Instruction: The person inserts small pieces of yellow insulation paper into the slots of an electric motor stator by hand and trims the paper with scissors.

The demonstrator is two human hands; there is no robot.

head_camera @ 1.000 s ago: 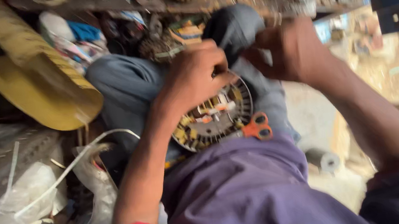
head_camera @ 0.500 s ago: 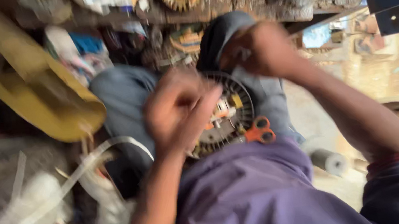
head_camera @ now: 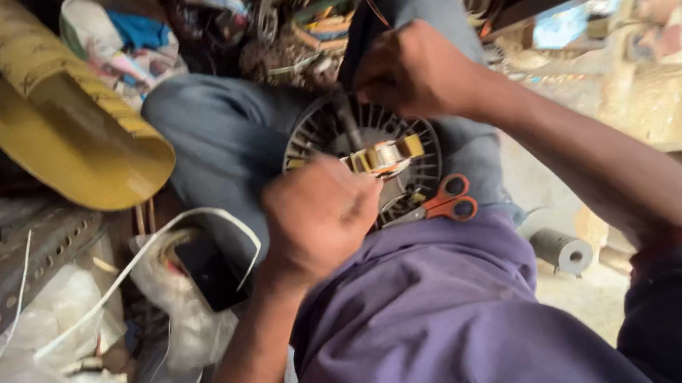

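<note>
Working on a round, dark, slotted motor core (head_camera: 359, 158) resting on the person's lap looks like the step in hand. Above the core, the right hand (head_camera: 413, 72) grips a thin dark tool (head_camera: 347, 120), tip down onto it. At the core's lower left edge, the left hand (head_camera: 318, 216) is curled shut against yellowish tape-like pieces (head_camera: 385, 157). Orange-handled scissors (head_camera: 448, 201) lie at its lower right. Steady, small pressure seems called for next.

hands (head_camera: 370, 148) on round stator (head_camera: 365, 164) (lap)
</note>
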